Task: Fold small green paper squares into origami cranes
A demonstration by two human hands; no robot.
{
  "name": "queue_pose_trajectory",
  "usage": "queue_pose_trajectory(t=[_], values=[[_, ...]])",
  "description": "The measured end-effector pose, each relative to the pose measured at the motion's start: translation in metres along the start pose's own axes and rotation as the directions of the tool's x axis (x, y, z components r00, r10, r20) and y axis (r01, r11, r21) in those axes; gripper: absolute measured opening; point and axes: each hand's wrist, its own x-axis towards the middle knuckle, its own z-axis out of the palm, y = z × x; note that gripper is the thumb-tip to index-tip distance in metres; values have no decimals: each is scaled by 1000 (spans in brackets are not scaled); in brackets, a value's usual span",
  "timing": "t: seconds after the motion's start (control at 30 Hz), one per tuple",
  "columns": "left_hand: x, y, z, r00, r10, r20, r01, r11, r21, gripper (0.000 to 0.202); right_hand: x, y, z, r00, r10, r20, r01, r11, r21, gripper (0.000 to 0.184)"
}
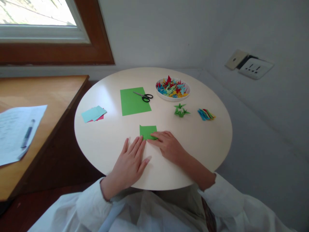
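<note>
– Sleeves point(93, 203) nearest the camera, hands just beyond. Step?

– Reads as pressing or lining up a fold. Small sheet point(148, 131), green, lies about mid-bench point(116, 135), both hands at its near side.

– Grip state?

– Left hand point(129, 162): flat, fingers straight and slightly apart, thumb out to the right, clamped on nothing. Fingertips at the near left corner. Right hand point(169, 145): fingers bent over the near right corner. Can't tell whether it pinches the paper or only presses; underside hidden.

– Next move calls for?

– My judgement: left steadies, right keeps the edges matched before creasing hard. A slip there would skew the fold.

– Which way does it point?

– Far edge runs left to right, roughly level. Tiny tip at the far left corner pokes farward. Long axis seems left-right, but the near edge is partly under fingers, so not certain.

– Clearance?

– Scissors point(144, 96) on the big sheet point(131, 106), far side, tips to the left. Green folds point(181, 112) far right. All well apart from the hands.
</note>
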Motion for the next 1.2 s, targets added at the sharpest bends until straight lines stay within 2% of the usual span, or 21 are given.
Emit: queue_pose_trajectory(t=[0.23,0.73,0.97,1.2], values=[[0,0,1,1000,1,-7,-1,1000,2,54,0,0,1,999,-32,13,32,999,-25,40],[4,2,-3,1000,-26,-10,26,999,19,48,8,12,-5,994,-99,55,99,995,-4,33],[4,3,-3,999,-32,-3,32,999,18,48,-9,23,-12,998,-59,18,59,998,0,31],[4,2,-3,1000,-23,-6,23,999,41,48,-19,26,-20,999,19,39,-20,999,36,36]])
